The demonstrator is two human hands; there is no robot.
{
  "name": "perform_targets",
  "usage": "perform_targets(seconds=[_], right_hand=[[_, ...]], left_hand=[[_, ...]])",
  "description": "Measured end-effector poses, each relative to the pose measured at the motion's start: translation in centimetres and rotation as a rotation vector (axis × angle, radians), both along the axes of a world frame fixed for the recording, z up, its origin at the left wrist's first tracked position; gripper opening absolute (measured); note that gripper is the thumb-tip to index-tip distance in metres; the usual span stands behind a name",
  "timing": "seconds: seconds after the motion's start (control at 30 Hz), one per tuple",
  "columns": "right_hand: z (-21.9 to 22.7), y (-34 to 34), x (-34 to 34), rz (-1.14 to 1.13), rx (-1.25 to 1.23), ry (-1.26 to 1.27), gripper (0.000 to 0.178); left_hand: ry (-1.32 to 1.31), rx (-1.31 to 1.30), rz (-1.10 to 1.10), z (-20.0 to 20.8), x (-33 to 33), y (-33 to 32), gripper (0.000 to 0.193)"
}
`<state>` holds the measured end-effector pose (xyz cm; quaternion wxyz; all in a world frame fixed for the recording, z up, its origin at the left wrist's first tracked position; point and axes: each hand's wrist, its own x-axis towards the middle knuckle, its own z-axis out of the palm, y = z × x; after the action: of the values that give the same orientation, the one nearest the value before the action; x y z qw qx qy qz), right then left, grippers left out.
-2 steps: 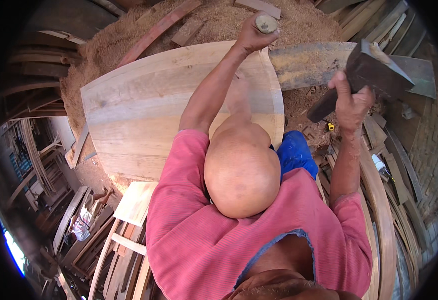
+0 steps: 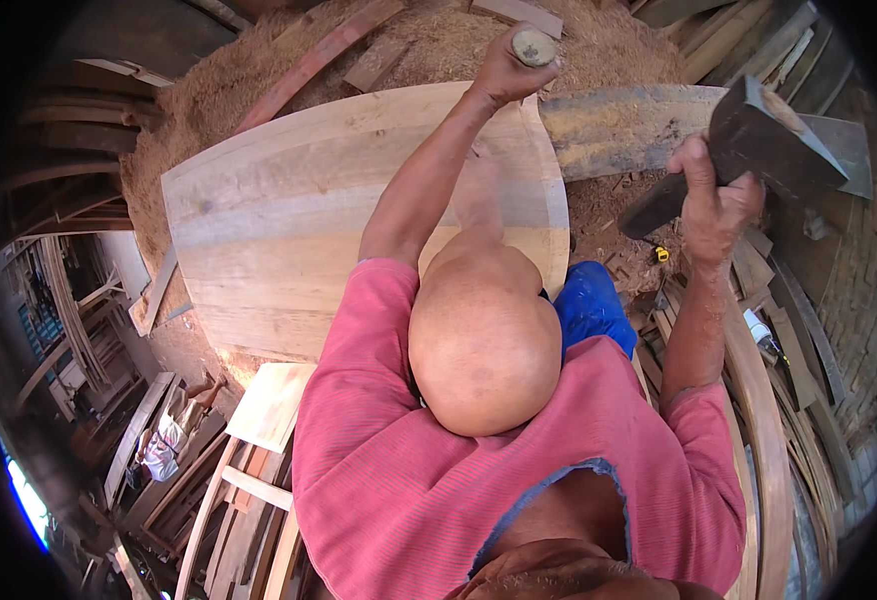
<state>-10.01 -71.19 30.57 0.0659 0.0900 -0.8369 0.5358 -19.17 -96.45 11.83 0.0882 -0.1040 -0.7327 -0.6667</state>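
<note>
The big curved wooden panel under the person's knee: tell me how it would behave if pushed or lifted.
The curved wooden panel looks thick and broad, so it is probably stiff and heavy. It lies flat on sawdust with a knee on it, so it likely resists sliding. Its flat shape makes rolling or tipping unlikely.

So we're in what looks like a woodworking shed. The floor (image 2: pixel 259 80) up top is buried in a thick layer of reddish sawdust with offcut planks (image 2: pixel 319 55) lying in it. Curved wooden strips (image 2: pixel 759 400) are stacked along the right, next to a brick wall (image 2: pixel 859 300). On the left it's darker, with more bent timber pieces (image 2: pixel 69 300) leaning about and pale frames (image 2: pixel 249 490) below. Bright daylight comes in at the lower left edge (image 2: pixel 19 500).
</note>
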Motion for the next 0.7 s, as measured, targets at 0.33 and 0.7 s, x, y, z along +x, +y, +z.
perform_targets(seconds=[0.33, 0.7], right_hand=[[4.0, -1.6, -0.8, -0.003, -0.277, 0.263, 0.007], [4.3, -0.8, -1.8, 0.082, -0.226, 0.299, 0.01]], left_hand=[[-0.052, -0.014, -0.04, -1.2, -0.3, -0.6, 0.032], [-0.028, -0.006, -0.066, -0.9, -0.4, -0.6, 0.028]])
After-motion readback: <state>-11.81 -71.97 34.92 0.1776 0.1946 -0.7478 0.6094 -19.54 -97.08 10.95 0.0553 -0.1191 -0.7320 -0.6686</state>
